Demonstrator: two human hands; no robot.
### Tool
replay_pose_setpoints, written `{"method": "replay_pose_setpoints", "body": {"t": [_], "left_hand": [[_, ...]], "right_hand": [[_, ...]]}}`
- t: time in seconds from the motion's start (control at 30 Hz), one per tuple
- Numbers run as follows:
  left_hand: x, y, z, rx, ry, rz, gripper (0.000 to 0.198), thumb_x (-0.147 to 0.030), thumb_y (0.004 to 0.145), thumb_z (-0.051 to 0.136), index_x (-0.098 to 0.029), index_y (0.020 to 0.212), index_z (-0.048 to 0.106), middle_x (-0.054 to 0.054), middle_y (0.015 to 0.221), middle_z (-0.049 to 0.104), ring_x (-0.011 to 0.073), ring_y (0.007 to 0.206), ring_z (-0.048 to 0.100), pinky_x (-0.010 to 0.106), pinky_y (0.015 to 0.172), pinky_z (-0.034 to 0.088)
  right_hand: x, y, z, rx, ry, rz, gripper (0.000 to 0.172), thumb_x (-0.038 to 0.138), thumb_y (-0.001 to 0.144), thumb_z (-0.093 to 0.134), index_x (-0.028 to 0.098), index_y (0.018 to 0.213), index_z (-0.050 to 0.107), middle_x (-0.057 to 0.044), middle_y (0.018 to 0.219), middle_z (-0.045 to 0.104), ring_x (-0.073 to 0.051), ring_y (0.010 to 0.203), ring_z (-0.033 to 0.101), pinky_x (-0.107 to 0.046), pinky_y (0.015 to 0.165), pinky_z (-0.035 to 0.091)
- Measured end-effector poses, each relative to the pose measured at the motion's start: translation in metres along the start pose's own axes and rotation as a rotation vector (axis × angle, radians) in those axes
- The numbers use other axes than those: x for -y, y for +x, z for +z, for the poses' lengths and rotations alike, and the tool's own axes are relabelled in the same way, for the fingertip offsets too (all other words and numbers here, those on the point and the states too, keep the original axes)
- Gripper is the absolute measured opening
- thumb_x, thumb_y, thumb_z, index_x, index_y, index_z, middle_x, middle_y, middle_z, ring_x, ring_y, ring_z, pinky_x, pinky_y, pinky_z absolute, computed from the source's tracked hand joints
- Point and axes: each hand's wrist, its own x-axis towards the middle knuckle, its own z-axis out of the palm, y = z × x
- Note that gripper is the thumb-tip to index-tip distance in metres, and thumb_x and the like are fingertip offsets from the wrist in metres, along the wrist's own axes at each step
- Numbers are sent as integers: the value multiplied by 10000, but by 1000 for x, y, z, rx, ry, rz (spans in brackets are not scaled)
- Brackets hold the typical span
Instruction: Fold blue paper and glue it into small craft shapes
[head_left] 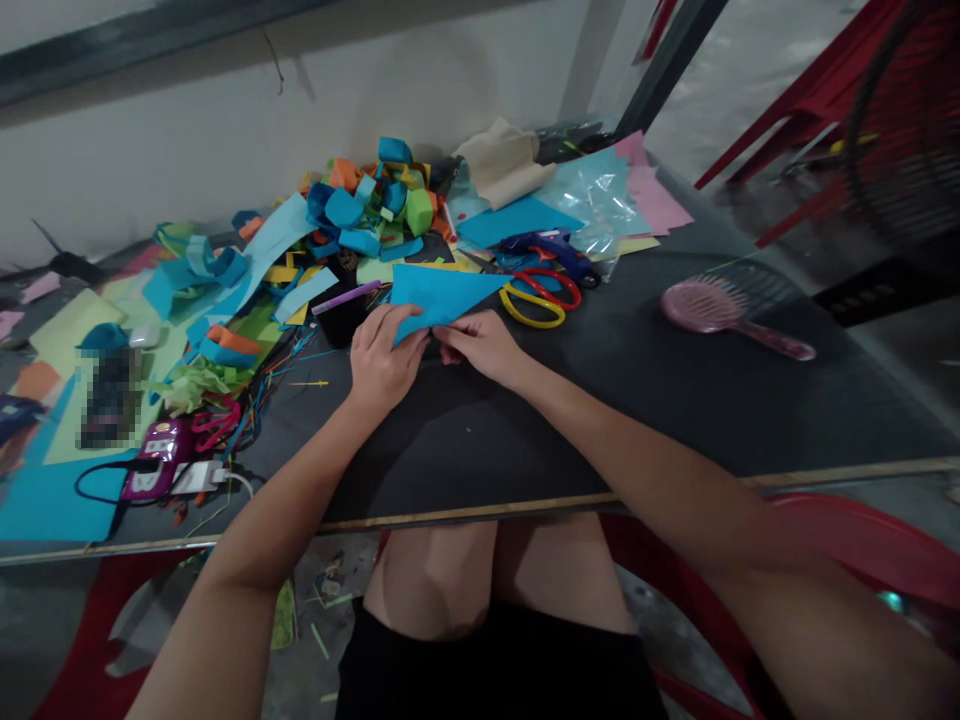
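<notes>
Over the counter (pixel 480 430), the left hand (pixel 386 360) pinches blue paper (pixel 442 295) at its seven o'clock; the right hand (pixel 484 345) pinches it at five o'clock. Scissors (pixel 535 324) lie just beside, toward three o'clock.

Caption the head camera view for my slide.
Left hand and right hand hold triangular blue paper over a dark tabletop, scissors lying close by.

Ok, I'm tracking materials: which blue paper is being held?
The triangular blue paper, held by the left hand and right hand; the blue sheet at front left and other blue pieces lie unheld.
</notes>
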Motion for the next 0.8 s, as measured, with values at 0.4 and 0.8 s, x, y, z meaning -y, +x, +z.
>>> {"method": "replay_pose_setpoints", "body": {"t": [0.4,0.8], "left_hand": [[6,1,3,42,-84,-7,120,-226,879,623,-202,803,712,88,1103,650,274,1128,573,478,989,503],[7,2,3,48,-66,-33,62,-259,885,635,-210,892,673,81,1055,660,258,1099,599,467,976,499]], "right_hand": [[-9,0,-3,2,-370,-165,482,449,898,548,175,519,662,-9,489,624,-90,474,534,-232,553,374],[-14,2,-1,56,-49,-59,548,638,815,609,163,551,678,-34,500,631,-101,467,543,-232,517,426]]}}
